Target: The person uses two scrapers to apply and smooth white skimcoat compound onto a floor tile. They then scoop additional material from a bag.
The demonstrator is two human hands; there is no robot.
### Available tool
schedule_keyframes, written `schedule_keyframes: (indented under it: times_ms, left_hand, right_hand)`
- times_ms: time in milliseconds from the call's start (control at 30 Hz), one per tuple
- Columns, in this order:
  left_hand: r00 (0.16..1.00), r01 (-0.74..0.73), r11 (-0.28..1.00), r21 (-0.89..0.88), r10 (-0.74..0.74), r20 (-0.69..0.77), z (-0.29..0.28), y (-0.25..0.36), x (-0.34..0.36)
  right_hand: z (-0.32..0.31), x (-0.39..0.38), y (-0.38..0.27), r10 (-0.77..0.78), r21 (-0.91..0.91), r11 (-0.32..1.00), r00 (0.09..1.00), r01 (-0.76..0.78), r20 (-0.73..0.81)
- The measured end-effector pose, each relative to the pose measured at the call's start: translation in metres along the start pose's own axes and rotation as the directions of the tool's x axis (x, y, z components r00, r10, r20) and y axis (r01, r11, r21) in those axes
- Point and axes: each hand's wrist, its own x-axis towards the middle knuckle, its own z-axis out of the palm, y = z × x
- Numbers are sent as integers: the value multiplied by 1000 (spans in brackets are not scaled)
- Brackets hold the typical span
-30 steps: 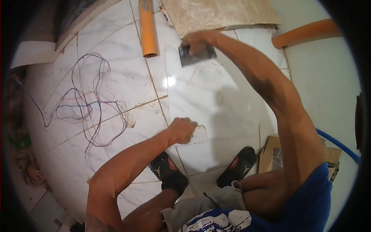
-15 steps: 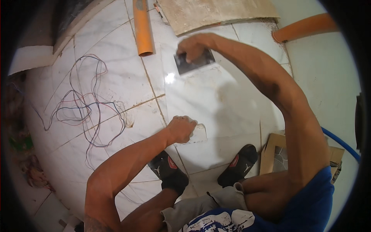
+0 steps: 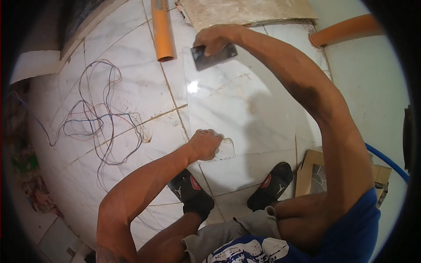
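Observation:
My right hand is closed on a dark, flat rectangular tool, whose exact kind I cannot make out. It is near the far edge of a large pale tile or sheet, with the arm stretched far forward. Closer to my feet, my left hand is curled at the sheet's near left corner. From under its fingers sticks out a small off-white flat piece with a rounded corner; the fingers hide the rest. Beige smears mark the pale surface between the hands.
Tangled thin wires lie on the tiled floor at left. An orange pipe and a beige board are at the far side. Another orange pipe runs along the right wall, with cardboard and a blue hose nearer.
My right hand has moved a little farther away and to the left with the dark tool. My left hand has stayed almost in place.

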Motion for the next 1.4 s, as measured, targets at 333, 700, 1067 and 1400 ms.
schedule_keyframes:
  times_ms: [333,700,1067,1400]
  left_hand:
    - [1000,-1,1000,1,1,3,-1,-2,0]
    - [1000,-2,1000,16,2,2,1,2,0]
    - [997,57,997,45,-59,40,-4,4,-3]
    - [999,44,998,49,-46,23,-5,4,-2]
  right_hand:
    - [5,-36,13,103,114,986,978,-125,179]
    - [45,-59,29,46,117,993,994,-34,-100]
    - [54,-53,13,-120,37,991,982,127,-147]
    - [54,-25,-22,-182,-22,983,982,182,-43]
